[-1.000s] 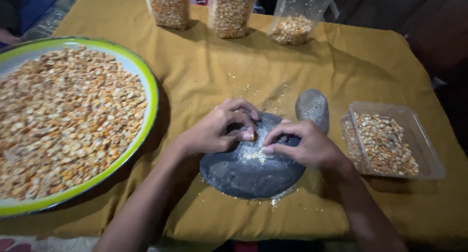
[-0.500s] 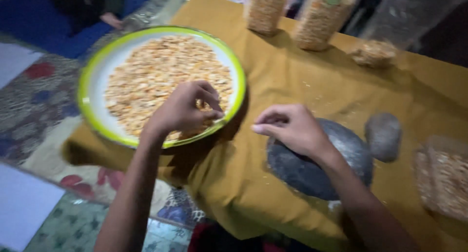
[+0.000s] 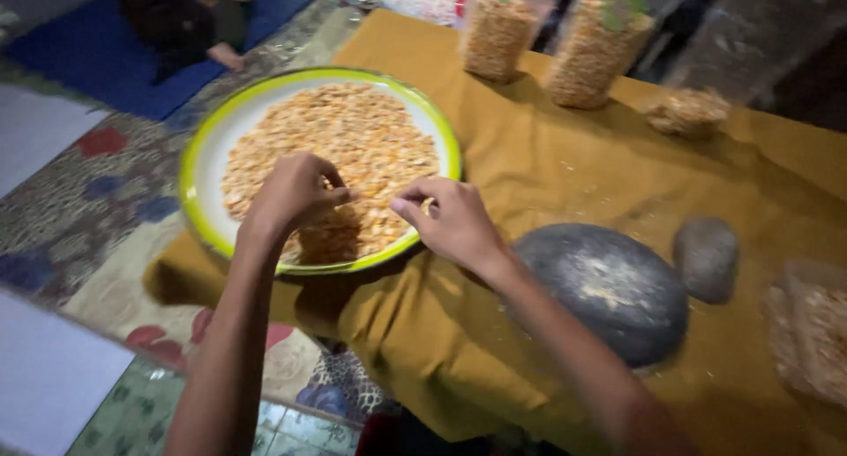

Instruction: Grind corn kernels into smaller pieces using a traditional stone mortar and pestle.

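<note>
Down at the near edge of the grain, the fingers (image 3: 328, 184) of the left hand (image 3: 296, 194) are curled in on themselves over the corn kernels (image 3: 344, 143); whether any kernels sit inside that curl cannot be told. Just beside it, the right hand (image 3: 452, 222) has its fingers (image 3: 415, 194) bent loosely, the tips pinched near a few pale kernels at the dish's near rim, though a firm hold on them cannot be made out. Both hands hover over the near part of a wide round dish (image 3: 198, 147), white inside with a yellow-green rim, heaped with the kernels and resting on the left end of the tabletop (image 3: 547, 174), which is covered by a mustard-coloured cloth that hangs over the near edge. To the right of the right forearm lies a dark, rounded grinding stone (image 3: 609, 288) with pale meal dusted on its top, and just beside it, further right, a smaller grey hand stone (image 3: 706, 257). At the right edge a clear tray (image 3: 812, 332) of kernels shows only blurred. Along the far side stand two tall clear containers (image 3: 498, 33) filled with kernels and a small clear bag (image 3: 688, 112) of grain. Left of the tabletop the floor is patterned matting (image 3: 79, 200), with a blue mat (image 3: 97, 59) further off
</note>
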